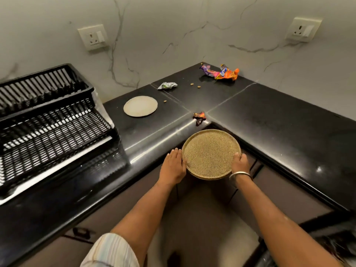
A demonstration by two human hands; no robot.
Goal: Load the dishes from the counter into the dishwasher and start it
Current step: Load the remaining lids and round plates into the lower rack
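Both hands on one round plate, held out in front of the body, past the counter edge at the inner corner.

Left hand: fingers straight and close together, laid flat along the plate's left rim, thumb tucked toward the rim's underside. Palm presses the edge rather than wrapping it.

Right hand: fingers curled over the right rim, gripping it; thumb side lies on top of the rim. Metal bangle at that wrist.

Plate contents: a level layer of small tan grains, filling it nearly to the rim. Plate roughly level.

Beyond the left hand, on the counter: a second, smaller flat plate, bare, pale surface, well apart from the held one.

Just beyond the held plate, at the corner edge: a small crumpled wrapper. Farther back, more wrappers near the wall and a few crumbs.

Far to the left of the left hand: black dish rack, two tiers, nothing seen in it.
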